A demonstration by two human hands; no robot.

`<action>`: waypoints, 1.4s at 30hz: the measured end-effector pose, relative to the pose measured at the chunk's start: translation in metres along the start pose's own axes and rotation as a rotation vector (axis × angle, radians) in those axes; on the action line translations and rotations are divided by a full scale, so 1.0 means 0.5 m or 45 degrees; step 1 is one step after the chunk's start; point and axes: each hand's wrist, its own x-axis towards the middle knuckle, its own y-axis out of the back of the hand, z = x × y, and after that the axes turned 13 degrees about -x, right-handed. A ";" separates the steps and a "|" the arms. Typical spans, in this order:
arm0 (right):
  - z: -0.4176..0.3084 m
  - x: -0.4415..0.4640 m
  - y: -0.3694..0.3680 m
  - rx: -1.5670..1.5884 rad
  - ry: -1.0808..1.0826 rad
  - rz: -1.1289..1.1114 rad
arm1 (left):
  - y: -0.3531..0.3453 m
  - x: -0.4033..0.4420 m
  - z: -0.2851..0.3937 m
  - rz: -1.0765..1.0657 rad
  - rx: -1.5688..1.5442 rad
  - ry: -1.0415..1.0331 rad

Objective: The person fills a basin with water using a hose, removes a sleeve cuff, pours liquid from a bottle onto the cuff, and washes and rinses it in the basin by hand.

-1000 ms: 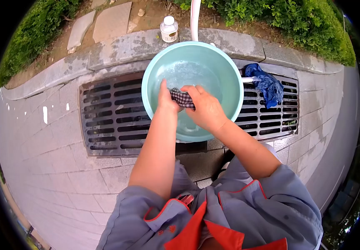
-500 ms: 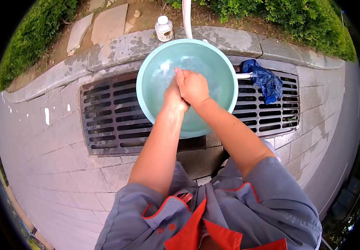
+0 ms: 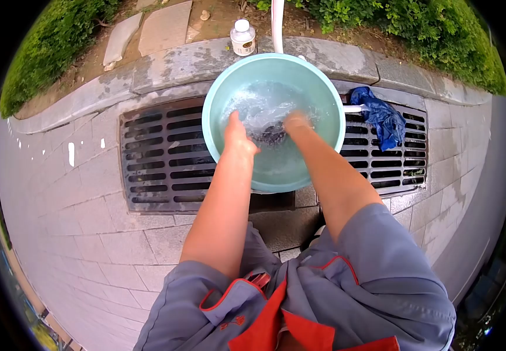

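A light green basin (image 3: 209,131) holds rippling, splashing water. The dark checkered cloth (image 3: 272,134) lies blurred in the water between my two hands. On the cloth's left side is my left hand (image 3: 239,137), its thumb raised apart from its fingers, the fingertips at the cloth's edge. To the right of the cloth, my right hand (image 3: 297,121) is smeared by motion at the water, and its fingers cannot be made out.
Metal drain grates (image 3: 168,158) lie under and beside the basin. A white bottle (image 3: 243,40) stands on the stone curb (image 3: 177,65) near a white hose (image 3: 277,26). A blue plastic bag (image 3: 386,120) rests on the right grate, by a white handle. Bushes grow behind.
The clasped hands have come apart, my right hand moving right. The cloth, earlier held and then hidden between the hands, now shows in the water, which splashes more.
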 end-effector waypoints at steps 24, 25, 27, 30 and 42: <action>-0.028 -0.047 0.057 0.754 0.181 0.275 | -0.042 0.017 -0.034 -0.433 -0.162 -0.153; -0.014 -0.046 0.055 0.735 0.088 0.393 | -0.043 0.001 -0.030 -0.418 -0.144 -0.227; 0.000 -0.038 0.049 0.690 -0.088 0.624 | -0.041 -0.028 -0.001 -0.211 0.022 -0.307; 0.008 0.011 -0.077 -0.235 0.296 0.516 | -0.030 -0.061 0.023 -0.176 0.024 -0.445; -0.063 -0.201 0.142 0.170 0.716 0.505 | -0.023 -0.011 -0.008 -0.178 0.188 -0.354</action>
